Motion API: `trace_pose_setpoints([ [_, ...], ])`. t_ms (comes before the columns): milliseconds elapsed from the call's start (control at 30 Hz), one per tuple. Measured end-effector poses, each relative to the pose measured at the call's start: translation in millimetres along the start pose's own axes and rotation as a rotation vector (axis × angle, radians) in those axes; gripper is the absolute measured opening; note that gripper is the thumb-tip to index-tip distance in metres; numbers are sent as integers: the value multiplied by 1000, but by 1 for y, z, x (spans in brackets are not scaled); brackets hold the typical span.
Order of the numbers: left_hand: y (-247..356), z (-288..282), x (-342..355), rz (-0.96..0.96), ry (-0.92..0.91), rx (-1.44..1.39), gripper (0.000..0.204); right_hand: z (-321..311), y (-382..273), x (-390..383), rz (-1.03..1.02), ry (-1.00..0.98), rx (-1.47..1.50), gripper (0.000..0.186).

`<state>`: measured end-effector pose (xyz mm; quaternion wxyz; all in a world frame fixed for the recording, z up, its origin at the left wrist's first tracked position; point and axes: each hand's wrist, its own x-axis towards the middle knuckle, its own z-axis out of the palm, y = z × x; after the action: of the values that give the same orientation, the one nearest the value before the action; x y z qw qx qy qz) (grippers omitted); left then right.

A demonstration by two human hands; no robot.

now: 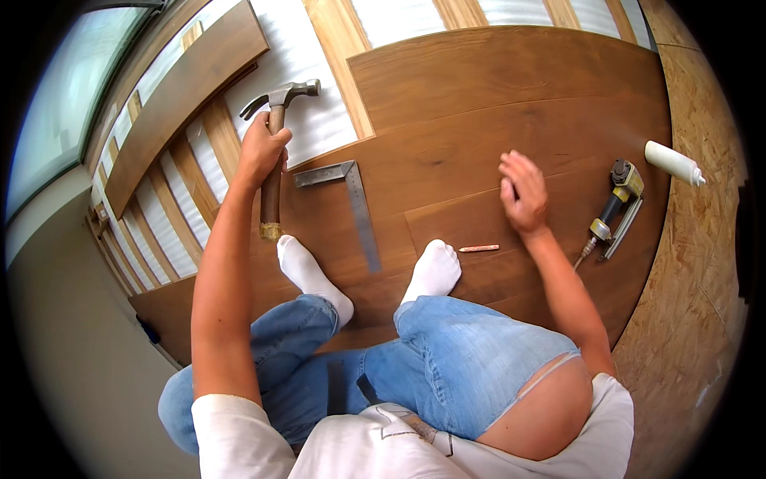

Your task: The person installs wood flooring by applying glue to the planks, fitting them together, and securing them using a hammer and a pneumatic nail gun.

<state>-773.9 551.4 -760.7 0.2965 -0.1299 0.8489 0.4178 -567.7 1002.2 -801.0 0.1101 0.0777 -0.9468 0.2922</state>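
My left hand is wrapped round the wooden handle of a claw hammer, just below its steel head. The hammer is above the floor's left part, its handle end close to my left foot. My right hand holds nothing and hovers over the brown floorboards, fingers loosely bent and thumb apart. Between my hands a metal try square lies on the boards. A short pencil lies beside my right foot.
A pneumatic nailer with a hose lies at the right, near a white bottle. Bare chipboard borders the boards there. At the left, a loose plank rests across wooden battens with white foil sheet between them. A window is upper left.
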Motion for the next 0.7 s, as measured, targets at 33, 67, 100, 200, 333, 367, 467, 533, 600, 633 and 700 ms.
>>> trace_pose_setpoints([
  [33,-7,-5,3,22,-16,17,29,-3,-25,-22,-23,-91,54,24],
  [67,-16,-11,4,25,-13,35,28,-6,-48,-38,-24,-191,76,26],
  [100,-21,-16,5,13,-13,93,28,-10,-63,-49,-27,-282,92,28],
  [200,-39,-24,19,101,49,418,39,-23,-78,-79,-1,-349,53,26],
  [333,-71,-35,36,278,90,795,36,-39,-60,-100,-14,-352,-21,19],
  [367,-71,-38,33,269,99,814,35,-48,-55,-99,-9,-363,-25,20],
  [467,-47,-36,22,276,76,881,31,-84,-18,-97,120,-190,-168,29],
  [533,-39,-35,19,294,62,999,32,-103,38,-104,365,89,-509,52],
  [600,-37,-35,17,293,28,1045,33,-123,67,-84,733,215,-769,83],
  [633,-33,-38,17,294,17,1067,34,-131,87,-84,922,187,-784,94],
  [700,-30,-57,15,347,-104,1152,32,-140,113,-77,1188,155,-659,104],
])
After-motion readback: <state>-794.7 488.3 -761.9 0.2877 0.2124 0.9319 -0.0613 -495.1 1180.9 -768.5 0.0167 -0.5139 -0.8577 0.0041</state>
